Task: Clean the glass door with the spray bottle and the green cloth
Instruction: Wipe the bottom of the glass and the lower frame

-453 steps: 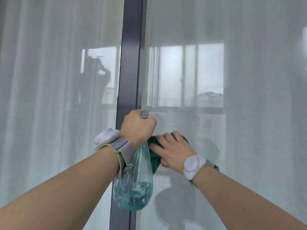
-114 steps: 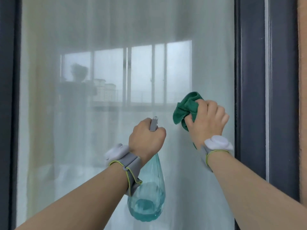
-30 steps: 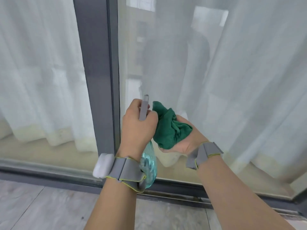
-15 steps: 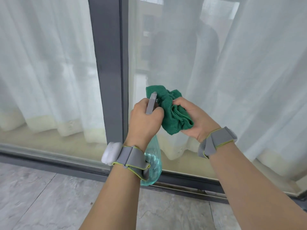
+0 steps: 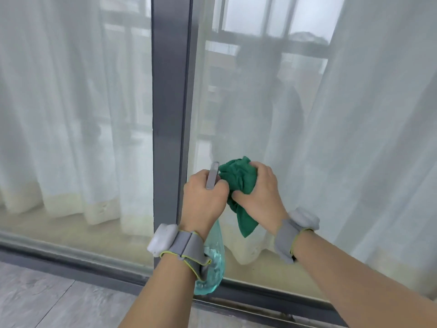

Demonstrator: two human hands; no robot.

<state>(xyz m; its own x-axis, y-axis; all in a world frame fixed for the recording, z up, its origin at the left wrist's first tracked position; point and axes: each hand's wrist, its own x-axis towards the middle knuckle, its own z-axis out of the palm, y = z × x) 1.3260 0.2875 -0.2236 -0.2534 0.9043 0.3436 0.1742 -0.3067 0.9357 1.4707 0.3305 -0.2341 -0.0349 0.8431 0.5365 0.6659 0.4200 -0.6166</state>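
Observation:
The glass door (image 5: 248,95) fills the view, with white curtains behind it. My left hand (image 5: 204,197) grips the top of a clear teal spray bottle (image 5: 211,268), whose grey nozzle sticks up between my fingers and whose body hangs below my wrist. Just to the right, my right hand (image 5: 257,190) is closed on the bunched green cloth (image 5: 236,178), close to the lower part of the right pane. A corner of the cloth hangs down below my palm. Both wrists carry grey bands.
A dark grey vertical frame post (image 5: 170,114) stands just left of my hands. The bottom rail and track (image 5: 260,301) run along the grey tiled floor (image 5: 47,301). A person's reflection shows faintly in the right pane.
My right hand has turned palm-down over the cloth, gathering it, and a corner now hangs free. The view has tilted upward, so both hands sit lower in the frame.

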